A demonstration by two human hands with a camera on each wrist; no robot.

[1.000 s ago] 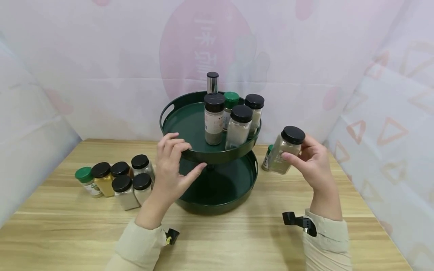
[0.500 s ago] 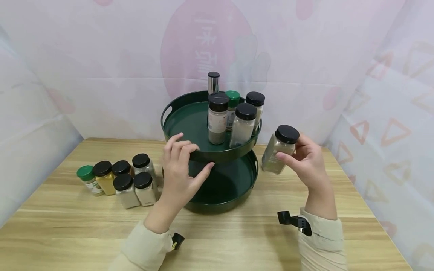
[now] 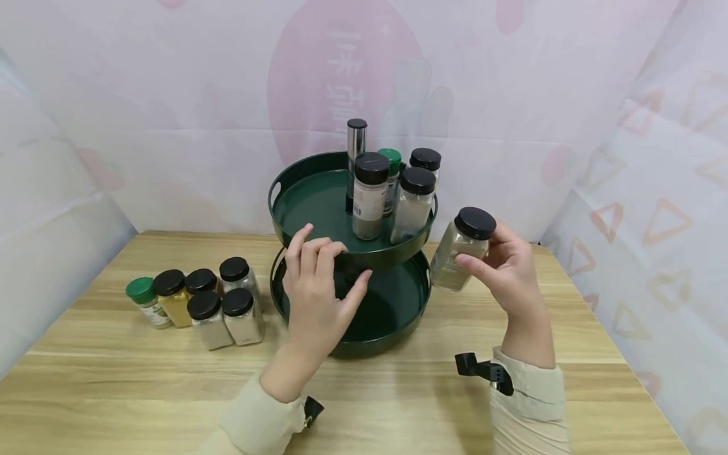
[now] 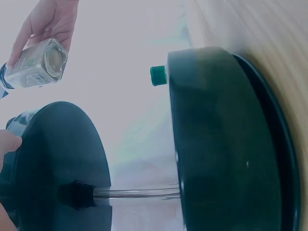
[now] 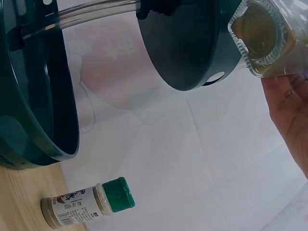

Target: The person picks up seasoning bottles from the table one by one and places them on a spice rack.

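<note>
The left hand (image 3: 318, 281) pinches the upper tray (image 3: 309, 205) by its rim and has turned it, carrying the standing jars (image 3: 370, 203) farther to that hand's right; the right hand (image 3: 510, 277) grasps a black-lidded jar (image 3: 453, 256), now nearer the tray.

The left hand's grip (image 3: 321, 287) has moved rightward at the upper tray's (image 3: 307, 205) front edge, and the tray has turned: its labelled bottle (image 3: 370, 205) and clear square jar (image 3: 412, 212) have shifted right. The right hand's grip (image 3: 512, 272) has brought its tilted jar (image 3: 461, 256) leftward, nearer the tray's right edge.
</note>
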